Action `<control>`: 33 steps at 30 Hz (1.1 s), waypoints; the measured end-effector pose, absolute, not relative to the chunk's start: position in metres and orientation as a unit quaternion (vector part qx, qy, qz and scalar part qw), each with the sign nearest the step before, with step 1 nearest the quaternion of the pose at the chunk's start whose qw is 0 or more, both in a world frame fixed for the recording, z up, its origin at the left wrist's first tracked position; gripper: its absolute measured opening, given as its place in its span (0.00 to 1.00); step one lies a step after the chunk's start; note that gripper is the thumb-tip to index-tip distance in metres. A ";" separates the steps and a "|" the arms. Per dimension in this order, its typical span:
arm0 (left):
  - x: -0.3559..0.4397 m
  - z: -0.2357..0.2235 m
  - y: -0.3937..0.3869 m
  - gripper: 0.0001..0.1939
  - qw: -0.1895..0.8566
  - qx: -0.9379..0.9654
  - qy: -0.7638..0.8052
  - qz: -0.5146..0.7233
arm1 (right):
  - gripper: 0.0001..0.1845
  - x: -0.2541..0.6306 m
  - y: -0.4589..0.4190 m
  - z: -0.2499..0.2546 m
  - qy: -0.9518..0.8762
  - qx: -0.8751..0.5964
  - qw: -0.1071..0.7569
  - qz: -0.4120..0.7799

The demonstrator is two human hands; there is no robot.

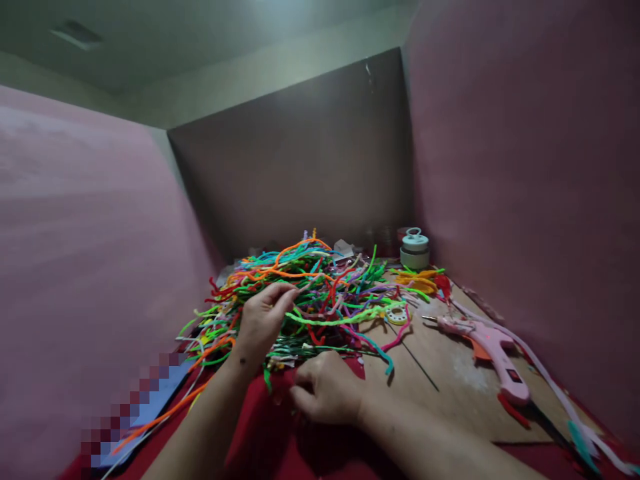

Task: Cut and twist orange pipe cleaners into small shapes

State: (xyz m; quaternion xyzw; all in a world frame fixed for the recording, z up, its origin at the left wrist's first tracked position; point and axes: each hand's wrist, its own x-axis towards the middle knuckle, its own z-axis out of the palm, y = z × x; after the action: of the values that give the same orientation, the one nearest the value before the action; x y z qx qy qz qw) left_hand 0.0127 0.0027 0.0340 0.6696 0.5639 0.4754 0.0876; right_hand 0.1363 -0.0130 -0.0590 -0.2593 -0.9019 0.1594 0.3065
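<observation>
Left hand [263,319]: pinching pale-pink fuzzy stem [311,285] toward two o'clock
Right hand [330,387]: curled; cannot tell hold
Stem care: ease gently

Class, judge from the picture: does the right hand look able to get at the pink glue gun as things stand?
Probably yes: between the right hand and the glue gun lies mostly flat board, with just a thin stick.

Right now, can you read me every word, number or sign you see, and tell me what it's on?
There are none I can read.
Pink glue gun: any marks by its red switch are too small.
Round white disc: dark dots, no readable letters.
</observation>
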 end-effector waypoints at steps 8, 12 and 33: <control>-0.075 -0.002 0.021 0.19 0.095 0.529 0.635 0.555 | 0.14 0.134 -0.012 -0.068 -0.880 -0.272 0.352 0.167; -0.092 -0.022 0.024 0.18 0.074 0.511 0.665 0.539 | 0.14 0.135 -0.011 -0.068 -0.877 -0.279 0.351 0.173; -0.045 -0.057 0.005 0.19 -0.237 0.664 0.685 0.183 | 0.18 0.136 -0.012 -0.068 -0.873 -0.298 0.314 0.222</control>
State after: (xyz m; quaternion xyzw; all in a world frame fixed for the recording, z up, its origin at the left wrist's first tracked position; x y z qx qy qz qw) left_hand -0.0452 0.0051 -0.0565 0.6640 0.6853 0.1826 -0.2370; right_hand 0.1364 -0.0116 -0.0682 -0.2984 -0.8735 0.2222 0.3140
